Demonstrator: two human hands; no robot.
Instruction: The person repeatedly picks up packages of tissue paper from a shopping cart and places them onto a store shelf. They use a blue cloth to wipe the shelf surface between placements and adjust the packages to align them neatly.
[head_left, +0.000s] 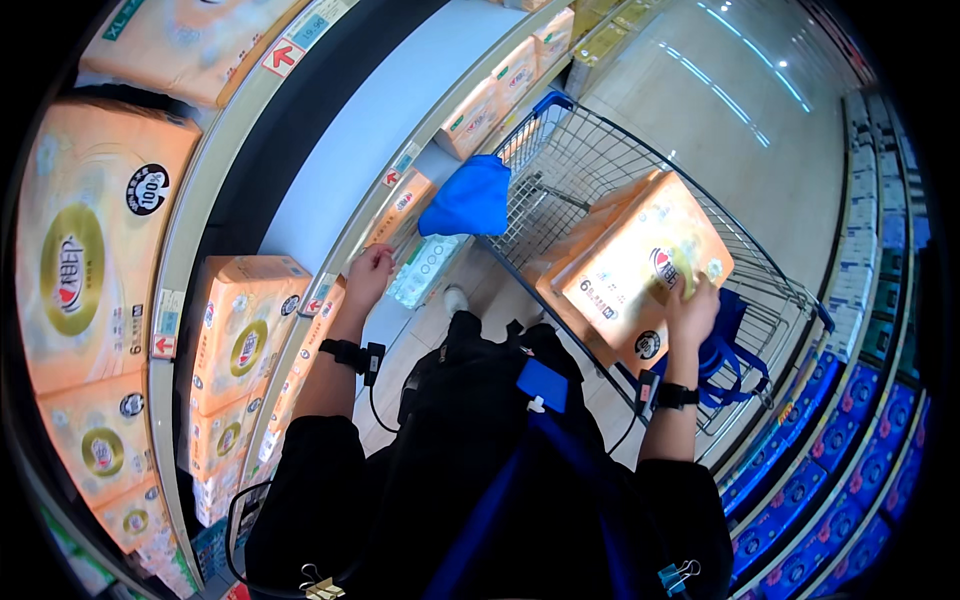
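Note:
My right hand (691, 309) rests on the top pack of orange tissue packs (630, 262) stacked in a wire shopping cart (622, 135); whether it grips the pack I cannot tell. My left hand (373, 279) is raised beside the edge of the left shelf, near an orange tissue pack (397, 206), its fingers bent and nothing plainly held. A blue cloth-like item (469, 196) lies between the shelf and the cart's left rim. A dark blue bag with straps (724, 360) sits at the cart's near right end.
Left shelves (169, 255) hold large orange tissue packs (79, 247) and smaller stacks. A pale green pack (426, 270) lies low beside the cart. Blue packs (795, 487) fill the right shelves. The tiled aisle floor (765, 180) stretches beyond the cart.

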